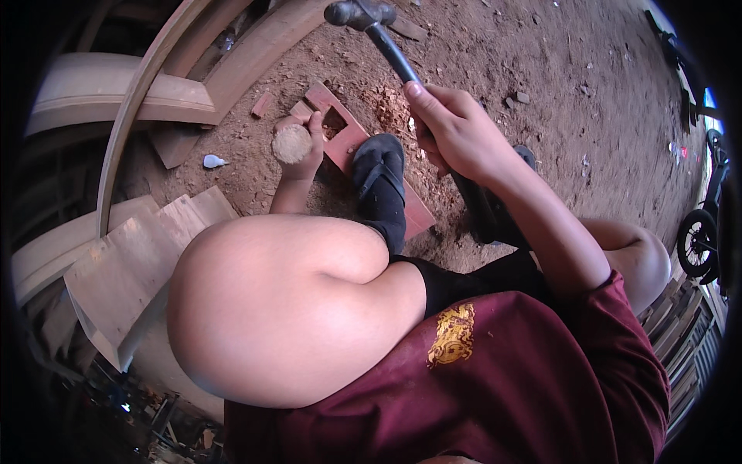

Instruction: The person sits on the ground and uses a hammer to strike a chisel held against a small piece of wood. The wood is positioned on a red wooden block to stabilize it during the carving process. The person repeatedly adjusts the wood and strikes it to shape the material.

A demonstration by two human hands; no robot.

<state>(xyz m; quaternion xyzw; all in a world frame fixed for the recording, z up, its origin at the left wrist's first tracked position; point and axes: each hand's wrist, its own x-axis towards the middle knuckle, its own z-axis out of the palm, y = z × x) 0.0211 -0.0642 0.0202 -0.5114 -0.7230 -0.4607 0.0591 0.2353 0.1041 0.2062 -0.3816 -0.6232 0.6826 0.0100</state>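
Observation:
My right hand is wrapped round the dark handle of a hammer, whose metal head is raised at the top of the view. My left hand closes round a tool with a round wooden handle; its pale, frayed end faces up, and the rest of it is hidden below. Beside that hand lies a reddish wooden board with a rectangular hole cut in it and wood chips about the hole. One sandalled foot rests on the board.
Curved and straight wooden frame pieces stand at the left, with pale planks below them. A small white bottle lies on the dirt floor near wood offcuts. At the far right stands a wheeled vehicle beside stacked boards.

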